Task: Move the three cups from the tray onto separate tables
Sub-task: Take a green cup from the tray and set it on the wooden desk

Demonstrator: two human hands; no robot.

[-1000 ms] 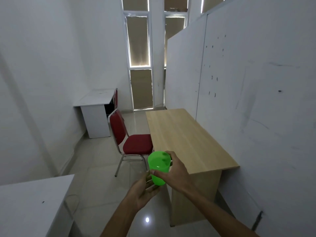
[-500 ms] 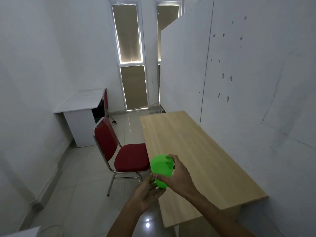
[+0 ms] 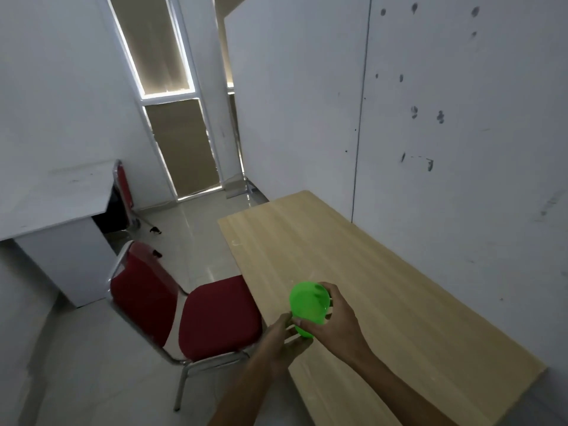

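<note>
Above the near left edge of a long pale wooden table [image 3: 384,290], a bright green plastic cup [image 3: 308,305] was held in the air, tilted so that its open mouth faced the camera. The right hand [image 3: 336,322] was wrapped around the cup's side, fingers curled over the rim and thumb closed against the wall. The left hand [image 3: 284,339] sat just below, partly open, its fingertips touching the cup's lower end without closing round it. Just left of the table stood a red padded chair [image 3: 190,305] with a chrome frame, its seat near the table's edge. Farther left, against the wall, stood a white desk [image 3: 55,210], a second red chair [image 3: 123,186] tucked behind it.
</note>
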